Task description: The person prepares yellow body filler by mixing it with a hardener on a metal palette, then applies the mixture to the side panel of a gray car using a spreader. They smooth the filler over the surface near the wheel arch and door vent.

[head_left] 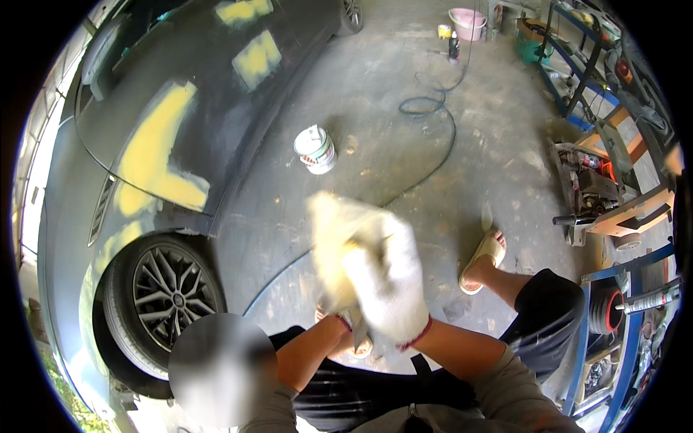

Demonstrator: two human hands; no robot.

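My left hand (333, 245) wears a pale, yellow-tinged work glove, smeared by motion, so its fingers are hard to make out. My right hand (393, 278), in a white knit glove with a dark red cuff, presses against it with its fingers bent. The right fingers appear closed on the left glove; anything between the hands is hidden. Both hands are held up in front of me, over the floor. To their left stands a dark grey car (216, 144) with yellow filler patches (155, 155) on its panels.
The car's wheel (172, 296) is at lower left, partly covered by a blurred round patch. A white bucket (315, 150) stands beyond my hands. A hose (451, 137) winds across the floor. On the right are a cluttered wheeled cart (635, 213) and blue racks (577, 65); a pink tub (468, 23) is far off.
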